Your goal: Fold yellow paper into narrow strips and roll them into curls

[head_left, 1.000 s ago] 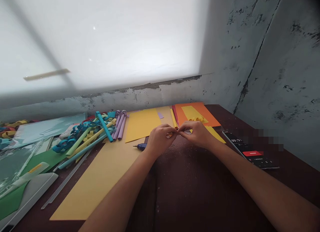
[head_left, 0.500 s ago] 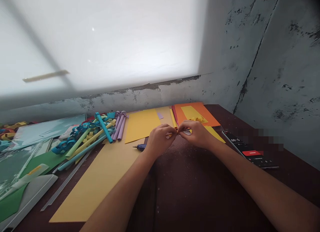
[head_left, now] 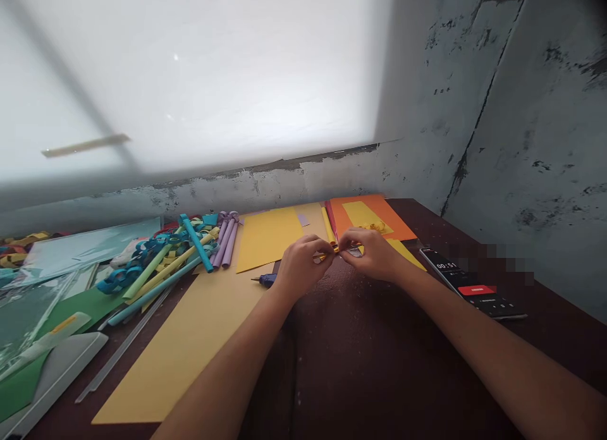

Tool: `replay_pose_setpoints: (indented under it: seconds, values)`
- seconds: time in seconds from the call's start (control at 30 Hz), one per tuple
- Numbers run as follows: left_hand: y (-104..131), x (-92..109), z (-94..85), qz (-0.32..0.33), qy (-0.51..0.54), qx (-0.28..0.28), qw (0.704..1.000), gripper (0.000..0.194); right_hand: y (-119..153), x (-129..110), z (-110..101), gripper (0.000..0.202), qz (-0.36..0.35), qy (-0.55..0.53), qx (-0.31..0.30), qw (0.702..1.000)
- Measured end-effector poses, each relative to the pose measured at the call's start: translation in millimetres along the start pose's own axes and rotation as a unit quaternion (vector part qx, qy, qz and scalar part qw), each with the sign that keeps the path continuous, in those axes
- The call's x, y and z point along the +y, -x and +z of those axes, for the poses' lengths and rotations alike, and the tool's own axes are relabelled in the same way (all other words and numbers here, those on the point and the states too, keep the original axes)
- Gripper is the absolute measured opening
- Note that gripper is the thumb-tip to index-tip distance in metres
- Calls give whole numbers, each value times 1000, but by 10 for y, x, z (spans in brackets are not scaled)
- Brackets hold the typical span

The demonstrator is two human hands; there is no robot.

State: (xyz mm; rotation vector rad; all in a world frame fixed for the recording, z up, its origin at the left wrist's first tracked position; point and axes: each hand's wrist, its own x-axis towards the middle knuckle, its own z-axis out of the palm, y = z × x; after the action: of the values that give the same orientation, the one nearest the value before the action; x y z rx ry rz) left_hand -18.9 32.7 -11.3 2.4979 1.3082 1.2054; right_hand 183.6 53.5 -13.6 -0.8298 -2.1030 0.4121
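Observation:
Near the middle of the dark table, my left hand (head_left: 303,267) and my right hand (head_left: 372,253) meet at their fingertips. Both are pinched on a small yellow paper strip (head_left: 327,256), mostly hidden by the fingers. Behind them lie a yellow paper roll (head_left: 329,226) and a red strip (head_left: 332,216). Yellow curled strips (head_left: 377,226) rest on yellow and orange sheets (head_left: 401,220) beyond my right hand. The dark blue tip of a tool, likely a glue gun (head_left: 267,280), shows beside my left wrist.
A tan sheet (head_left: 190,345) and a yellow sheet (head_left: 268,238) lie to the left. Farther left are purple rolls (head_left: 227,241), a blue roll (head_left: 196,243), curled strips, green paper (head_left: 78,310) and a clear ruler. A phone (head_left: 467,285) lies at the right. The wall stands behind.
The fingertips have shifted slightly around the small yellow strip. Both hands stay in nearly the same place, and the phone's timer display has changed.

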Motion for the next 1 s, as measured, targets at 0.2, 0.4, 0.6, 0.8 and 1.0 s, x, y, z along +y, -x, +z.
replay_pose_setpoints:
  seconds: [0.2, 0.4, 0.6, 0.8, 1.0]
  values:
    - [9, -12, 20, 17, -5, -14, 1000, 12, 7, -17, 22, 13, 3, -28, -19, 999]
    - [9, -13, 8, -5, -6, -12, 1000, 13, 0, -26, 1, 14, 0, -12, -13, 1000]
    - [14, 2, 2, 10, 5, -12, 1000, 15, 10, -15, 32, 13, 0, -39, -19, 999]
    - [8, 27, -2, 5, 1, -3, 1000, 11, -4, -22, 9, 14, -5, -12, -9, 1000]
    - [17, -6, 9, 8, -1, -9, 1000, 14, 8, -12, 28, 15, -5, -18, -13, 1000]
